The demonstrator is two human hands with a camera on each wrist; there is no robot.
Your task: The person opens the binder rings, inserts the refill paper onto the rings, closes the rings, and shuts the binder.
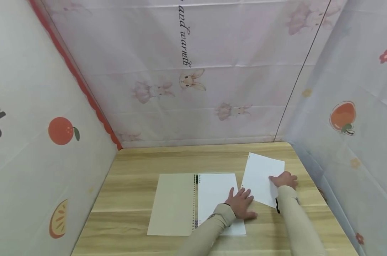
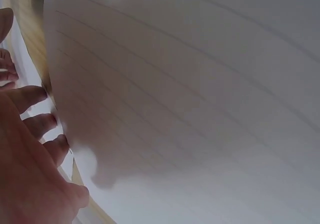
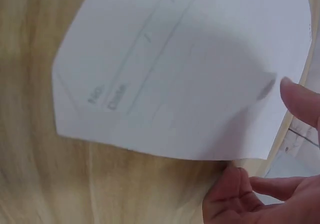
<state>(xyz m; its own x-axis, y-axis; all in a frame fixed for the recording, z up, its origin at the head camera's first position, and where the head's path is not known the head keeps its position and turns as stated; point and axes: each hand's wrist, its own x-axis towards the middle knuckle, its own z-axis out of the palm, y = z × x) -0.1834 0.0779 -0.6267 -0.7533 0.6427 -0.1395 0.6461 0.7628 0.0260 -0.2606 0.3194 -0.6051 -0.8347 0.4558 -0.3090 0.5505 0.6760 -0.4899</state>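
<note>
An open spiral notebook lies on the table, its beige cover [image 1: 172,204] to the left and its white page [image 1: 214,192] to the right of the ring binding. My left hand [image 1: 241,204] rests on the page's right edge with fingers spread, fingertips reaching toward a loose sheet. That loose white sheet [image 1: 262,174], with holes at its left corners, lies tilted right of the notebook. Faint ruled lines and "No." and "Date" print show on the sheet in the right wrist view. My right hand [image 1: 284,179] pinches its right edge, thumb above and curled fingers at the rim.
The wood-grain table [image 1: 129,192] meets a patterned cloth at the back [image 1: 168,124] and on both sides. A dark object [image 1: 322,193] shows at the table's right edge.
</note>
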